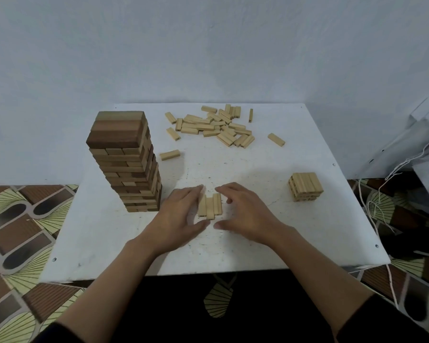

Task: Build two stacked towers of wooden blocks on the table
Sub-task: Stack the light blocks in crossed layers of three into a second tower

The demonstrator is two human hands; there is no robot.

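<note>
Three pale wooden blocks (209, 206) lie flat and side by side near the front middle of the white square table (258, 167). Their long axes run straight away from the person, and the middle one sits slightly nearer than its neighbours. They lie in the gap between the two hands, so neither hand has to reach. The left hand (176, 214) lies along the left flank of the row with its fingers nearly straight against the outer block and its thumb near the row's near ends. The right hand (248, 211) mirrors it on the right flank, its fingers loosely bent. Whether they touch the wood cannot be told. Neither hand is closed round a block. The move in hand looks like squeezing the row together into a layer. That layer would likely go on the short light-wood stack (305, 186), which stands well apart to the right, nearer the right hand. A tall darker-topped wooden tower (128, 164) stands just left of the left hand. A loose heap of pale blocks (213, 126) lies at the far side.
</note>
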